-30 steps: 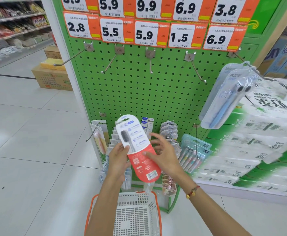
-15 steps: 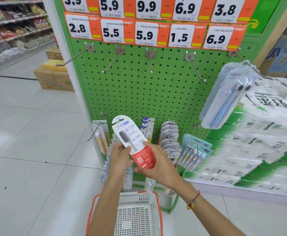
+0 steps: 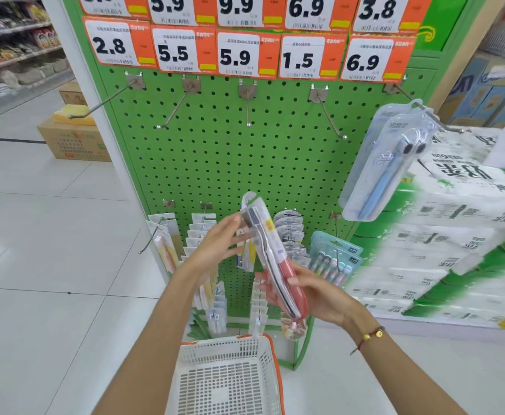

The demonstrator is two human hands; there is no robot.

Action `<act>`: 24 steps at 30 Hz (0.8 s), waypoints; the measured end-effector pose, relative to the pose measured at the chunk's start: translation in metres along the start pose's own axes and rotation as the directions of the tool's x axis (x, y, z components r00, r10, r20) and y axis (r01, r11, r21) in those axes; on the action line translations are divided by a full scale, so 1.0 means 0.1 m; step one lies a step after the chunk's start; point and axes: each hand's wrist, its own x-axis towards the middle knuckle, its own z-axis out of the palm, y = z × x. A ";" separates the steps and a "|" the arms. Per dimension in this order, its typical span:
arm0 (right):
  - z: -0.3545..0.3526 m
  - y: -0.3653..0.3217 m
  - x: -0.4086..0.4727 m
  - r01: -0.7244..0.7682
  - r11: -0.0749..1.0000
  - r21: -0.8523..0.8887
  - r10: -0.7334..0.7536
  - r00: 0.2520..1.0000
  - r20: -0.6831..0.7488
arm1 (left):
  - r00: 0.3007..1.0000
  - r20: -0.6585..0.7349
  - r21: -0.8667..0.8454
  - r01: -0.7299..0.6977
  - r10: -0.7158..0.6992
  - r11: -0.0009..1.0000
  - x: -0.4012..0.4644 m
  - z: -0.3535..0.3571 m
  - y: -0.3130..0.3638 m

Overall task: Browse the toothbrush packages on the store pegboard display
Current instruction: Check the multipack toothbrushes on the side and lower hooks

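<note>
Edgewise, the toothbrush package sits before the pegboard, its lower end grasped by the right hand. Left hand touches its top, fingers straight. Below, the basket shows nothing inside.

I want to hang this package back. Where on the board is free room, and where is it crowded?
Free: four bare upper hooks under the price tags, left of the blue toothbrush packs. Crowded: the lower row behind the held package.

Shop, price tags, pegboard, shelves
</note>
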 end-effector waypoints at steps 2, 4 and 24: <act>-0.05 -0.01 -0.03 0.008 0.998 0.068 -0.008 1.000 0.007 | 1.000 0.016 -0.042 -0.007 0.007 0.999 0.07 -0.04 0.00; -0.08 -0.03 -0.05 -0.014 0.995 0.100 0.018 0.999 -0.044 | 1.000 0.026 -0.044 -0.007 0.008 0.999 0.12 -0.06 0.01; -0.37 -0.55 0.41 0.106 0.811 -0.575 -0.471 0.700 -0.536 | 0.884 -0.252 0.418 -0.268 0.394 0.868 0.26 -0.06 0.58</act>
